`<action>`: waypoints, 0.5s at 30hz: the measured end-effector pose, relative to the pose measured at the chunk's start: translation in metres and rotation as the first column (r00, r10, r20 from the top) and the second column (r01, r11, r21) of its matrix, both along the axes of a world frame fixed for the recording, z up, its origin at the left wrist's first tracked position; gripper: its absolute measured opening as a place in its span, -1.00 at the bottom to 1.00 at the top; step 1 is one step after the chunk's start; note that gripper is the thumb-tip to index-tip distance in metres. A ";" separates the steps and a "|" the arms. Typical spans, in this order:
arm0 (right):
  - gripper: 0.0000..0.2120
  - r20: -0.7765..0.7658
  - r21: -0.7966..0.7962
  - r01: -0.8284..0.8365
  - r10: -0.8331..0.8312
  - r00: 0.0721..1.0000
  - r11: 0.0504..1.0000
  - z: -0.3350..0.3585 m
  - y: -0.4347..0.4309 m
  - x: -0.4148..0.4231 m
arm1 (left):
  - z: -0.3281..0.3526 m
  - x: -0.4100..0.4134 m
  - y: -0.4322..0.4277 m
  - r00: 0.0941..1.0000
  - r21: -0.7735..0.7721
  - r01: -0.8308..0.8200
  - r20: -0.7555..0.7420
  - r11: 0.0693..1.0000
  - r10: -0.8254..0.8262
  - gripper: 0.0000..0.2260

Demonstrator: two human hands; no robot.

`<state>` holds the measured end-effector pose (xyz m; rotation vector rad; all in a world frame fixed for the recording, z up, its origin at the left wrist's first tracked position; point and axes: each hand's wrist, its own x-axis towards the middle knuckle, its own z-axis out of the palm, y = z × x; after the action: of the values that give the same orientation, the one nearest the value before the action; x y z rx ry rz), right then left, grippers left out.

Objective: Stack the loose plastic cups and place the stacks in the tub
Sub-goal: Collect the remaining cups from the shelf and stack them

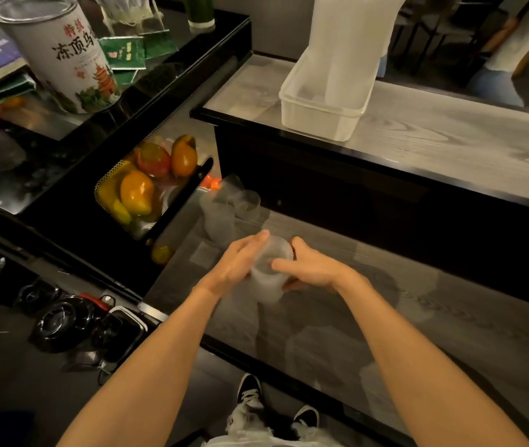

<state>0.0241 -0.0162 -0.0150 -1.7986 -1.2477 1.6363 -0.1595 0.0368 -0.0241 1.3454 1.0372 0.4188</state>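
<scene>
- my right hand (305, 269) grips a frosted ribbed plastic cup (266, 285) — held just above the low grey wood-grain table (418, 317)
- my left hand (237, 264) presses flat against its side
- the clear rectangular plastic tub (318, 121) sits on the higher counter — well apart

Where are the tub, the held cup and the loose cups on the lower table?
tub (316, 124): head view, on its front wall.
held cup (269, 283): head view, on its lower body.
loose cups (219, 222): head view, on the nearest cup's side.
</scene>
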 end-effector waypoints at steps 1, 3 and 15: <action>-0.30 0.029 -0.020 -0.039 0.040 0.999 0.999 0.003 0.004 0.000 | 0.002 -0.005 0.003 1.000 -0.034 -0.005 0.004 0.999 0.005 -0.53; -0.23 0.141 -0.030 -0.152 0.155 0.978 0.988 0.007 0.012 0.003 | 0.002 -0.014 0.011 0.997 -0.069 -0.053 -0.051 0.996 0.050 -0.45; -0.80 0.076 0.083 0.088 -0.095 0.993 0.993 -0.032 0.093 -0.009 | -0.055 -0.035 0.104 0.731 0.177 -0.546 -0.377 0.819 0.569 -0.69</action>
<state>0.0149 0.0763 -0.0466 -1.8601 -1.2277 1.4577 -0.1948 0.1410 -0.0791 1.1697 1.8237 0.6251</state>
